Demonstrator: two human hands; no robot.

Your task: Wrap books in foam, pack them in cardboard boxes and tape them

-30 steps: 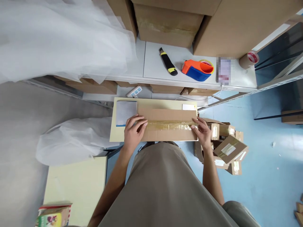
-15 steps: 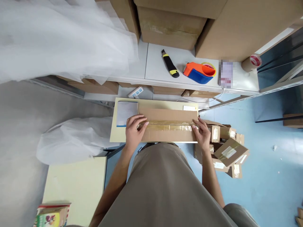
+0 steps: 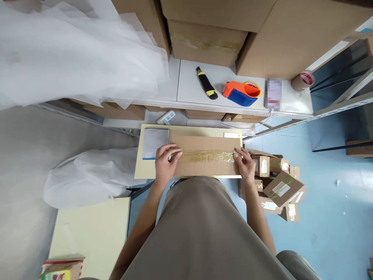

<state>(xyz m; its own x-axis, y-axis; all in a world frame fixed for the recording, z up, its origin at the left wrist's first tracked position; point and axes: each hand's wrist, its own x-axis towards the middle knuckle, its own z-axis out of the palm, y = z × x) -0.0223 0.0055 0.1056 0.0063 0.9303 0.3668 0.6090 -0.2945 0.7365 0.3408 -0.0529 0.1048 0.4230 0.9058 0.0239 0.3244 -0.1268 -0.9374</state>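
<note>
A long, flat cardboard box (image 3: 206, 169) lies in front of me with clear brownish packing tape (image 3: 208, 156) along the middle of its top. At its left end my left hand (image 3: 167, 159) is closed, thumb and index finger pinching near the end of the tape. My right hand (image 3: 244, 162) pinches the opposite end in the same way. Whether the fingertips hold just cardboard or tape too, I cannot tell. Beneath the box is a pale yellow board (image 3: 140, 167), with a clipboard of paper (image 3: 155, 143) left of the box.
On the white shelf (image 3: 186, 87) ahead lie a box cutter (image 3: 206, 83), an orange and blue tape dispenser (image 3: 241, 93) and a tape roll (image 3: 305, 79). Large cartons (image 3: 206, 42) stand behind them. White wrapping sheet (image 3: 87, 58) hangs at left. Small boxes (image 3: 282, 186) are piled at right.
The dark seam beside the tape has closed up, and the tape now lies flatter over the middle. Both hands keep their places at the box ends; the view has tilted slightly.
</note>
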